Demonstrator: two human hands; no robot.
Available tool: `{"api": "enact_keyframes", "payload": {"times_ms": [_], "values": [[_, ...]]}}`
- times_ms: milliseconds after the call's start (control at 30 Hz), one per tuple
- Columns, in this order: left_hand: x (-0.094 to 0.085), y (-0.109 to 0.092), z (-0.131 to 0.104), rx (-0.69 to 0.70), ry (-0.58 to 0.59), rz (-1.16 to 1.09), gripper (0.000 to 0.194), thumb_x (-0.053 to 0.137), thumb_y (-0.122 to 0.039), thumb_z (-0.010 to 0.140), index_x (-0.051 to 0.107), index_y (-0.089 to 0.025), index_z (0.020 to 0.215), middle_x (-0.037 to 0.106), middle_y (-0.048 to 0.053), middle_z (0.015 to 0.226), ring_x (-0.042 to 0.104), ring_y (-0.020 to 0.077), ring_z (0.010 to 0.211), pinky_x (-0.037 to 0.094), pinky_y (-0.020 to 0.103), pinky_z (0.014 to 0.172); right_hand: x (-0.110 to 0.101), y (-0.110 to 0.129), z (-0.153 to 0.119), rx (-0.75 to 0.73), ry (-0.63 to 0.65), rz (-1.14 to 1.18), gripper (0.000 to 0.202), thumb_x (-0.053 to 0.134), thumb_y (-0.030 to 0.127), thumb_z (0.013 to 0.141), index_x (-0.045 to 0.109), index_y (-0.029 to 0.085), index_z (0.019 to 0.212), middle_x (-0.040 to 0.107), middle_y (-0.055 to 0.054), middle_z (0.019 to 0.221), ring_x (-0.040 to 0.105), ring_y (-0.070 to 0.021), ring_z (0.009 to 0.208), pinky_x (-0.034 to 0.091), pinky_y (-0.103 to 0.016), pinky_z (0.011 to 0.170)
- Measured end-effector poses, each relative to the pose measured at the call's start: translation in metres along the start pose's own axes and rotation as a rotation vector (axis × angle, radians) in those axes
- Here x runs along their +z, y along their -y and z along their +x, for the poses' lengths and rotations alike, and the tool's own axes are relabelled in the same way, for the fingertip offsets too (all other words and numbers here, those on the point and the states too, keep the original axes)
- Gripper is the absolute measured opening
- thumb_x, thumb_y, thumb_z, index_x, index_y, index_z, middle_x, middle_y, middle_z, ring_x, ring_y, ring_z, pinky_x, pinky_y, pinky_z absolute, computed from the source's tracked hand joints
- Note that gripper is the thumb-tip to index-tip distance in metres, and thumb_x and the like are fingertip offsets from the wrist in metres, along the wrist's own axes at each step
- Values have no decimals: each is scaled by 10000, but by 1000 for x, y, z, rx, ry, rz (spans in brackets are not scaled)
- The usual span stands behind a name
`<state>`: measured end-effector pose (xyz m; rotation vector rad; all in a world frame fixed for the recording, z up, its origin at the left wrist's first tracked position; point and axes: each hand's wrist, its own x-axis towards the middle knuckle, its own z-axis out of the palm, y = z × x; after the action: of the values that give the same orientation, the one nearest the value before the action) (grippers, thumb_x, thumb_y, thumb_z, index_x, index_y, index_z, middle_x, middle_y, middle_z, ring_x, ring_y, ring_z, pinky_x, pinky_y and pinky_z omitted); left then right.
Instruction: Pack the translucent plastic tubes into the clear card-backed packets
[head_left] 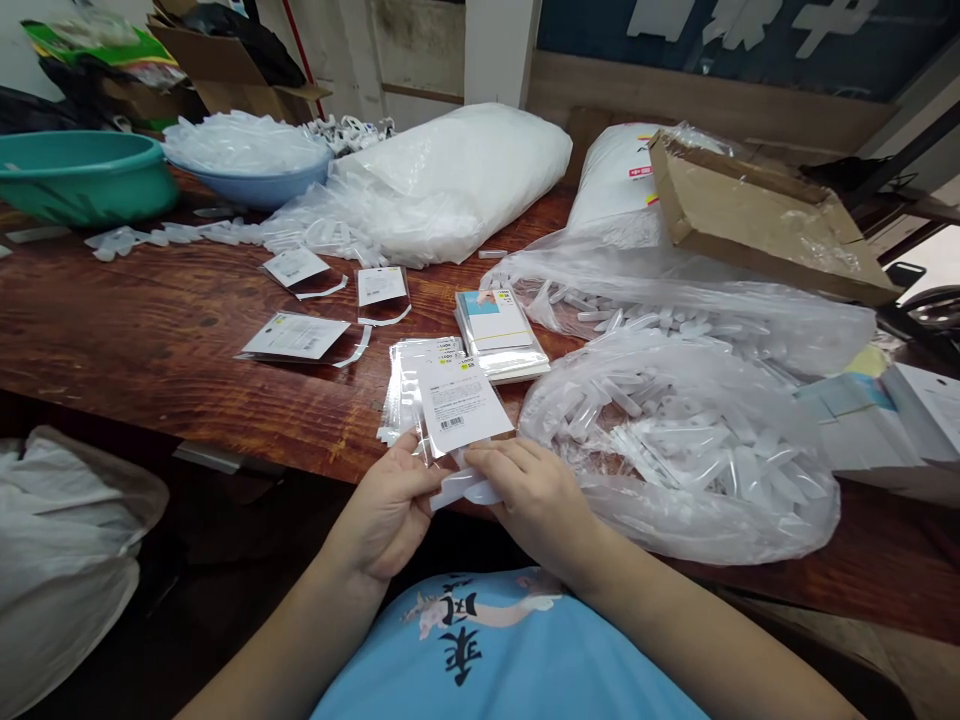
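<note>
Right hand [536, 492] has its grip clamped on a few milky plastic strips [471, 488], at the near edge of the sleeved card [463, 405]; the left hand [386, 512] has its grip pinched together on the lower left corner of that same sleeved card. Both hands work at the near edge of a brown wooden desk [172, 340]. Across it, a bulging white bag [487, 160] lies toward the back, and an open clear bag [780, 530] full of plastic pieces spreads just beside the right hand. A cardboard tray [772, 225] sits tilted at the back right. Far left stands a green basin [97, 185], with a heaped blue basin [255, 187] next to it. Beyond the sleeved card is a stack of packets [504, 340]; farther left lie smaller packets [296, 338].
</note>
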<state>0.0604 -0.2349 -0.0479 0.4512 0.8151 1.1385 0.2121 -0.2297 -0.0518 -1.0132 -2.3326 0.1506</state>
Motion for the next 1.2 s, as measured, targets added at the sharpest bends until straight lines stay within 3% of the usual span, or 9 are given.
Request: {"api": "enact_keyframes", "payload": {"times_ms": [133,267,367,567,667,800,933,1100,1200], "values": [[1,2,1,-20,44,2,559,558,57,659,463,-174,1158,596,96,1115,580,180,976,494,246,780,-5,-1,-6,106,86,153,314,460,187,840,467,136,1150,630,-84,1034,586,-198,881,479,-319,760],[2,1,4,-82,39,-21,522,515,83,658,478,-132,1132,636,102,1008,614,170,889,498,260,782,-20,0,-12,446,52,339,212,486,312,836,546,191,1000,638,-32,875,601,-161,781,490,-273,692],[3,1,5,-97,19,-49,568,486,91,663,444,-134,1182,622,118,1052,605,185,932,490,277,810,-33,-1,-16,552,88,404,276,474,346,838,558,223,1071,598,-33,923,584,-155,843,490,-272,736],[9,8,4,-138,36,-68,680,495,96,662,363,-177,1270,615,106,1079,608,196,931,483,337,844,-37,-1,-27,540,307,138,605,447,91,751,299,122,1337,544,-135,1099,575,-231,941,507,-357,746],[12,12,5,-122,83,-81,713,502,99,662,347,-208,1286,602,90,1112,587,203,979,481,329,846,-37,1,-29,567,355,16,511,459,114,768,383,129,1273,617,-117,1008,608,-261,889,516,-386,690],[11,14,6,-124,108,-73,641,492,86,678,391,-164,1260,608,105,1095,579,212,993,474,321,854,-39,1,-32,524,302,-36,233,493,223,810,537,169,1032,638,-70,894,633,-222,785,511,-333,654],[10,16,7,-160,144,-81,546,483,90,673,489,-156,1159,634,87,1037,605,189,921,488,307,817,-35,-1,-33,398,194,-79,163,471,254,839,554,183,960,607,-59,891,624,-175,768,487,-262,630],[16,18,3,-275,267,-80,464,452,94,666,569,-117,1062,645,98,1030,597,193,951,486,254,800,-27,-2,-31,289,-28,-103,411,475,532,792,517,146,925,613,-46,705,605,-164,595,452,-255,518],[16,15,1,-319,289,-90,488,444,89,667,568,-120,1091,624,102,1095,579,211,1000,470,290,855,-32,-3,-31,335,-59,-6,607,471,659,706,440,141,1020,615,-60,738,608,-187,609,469,-281,520]]}}
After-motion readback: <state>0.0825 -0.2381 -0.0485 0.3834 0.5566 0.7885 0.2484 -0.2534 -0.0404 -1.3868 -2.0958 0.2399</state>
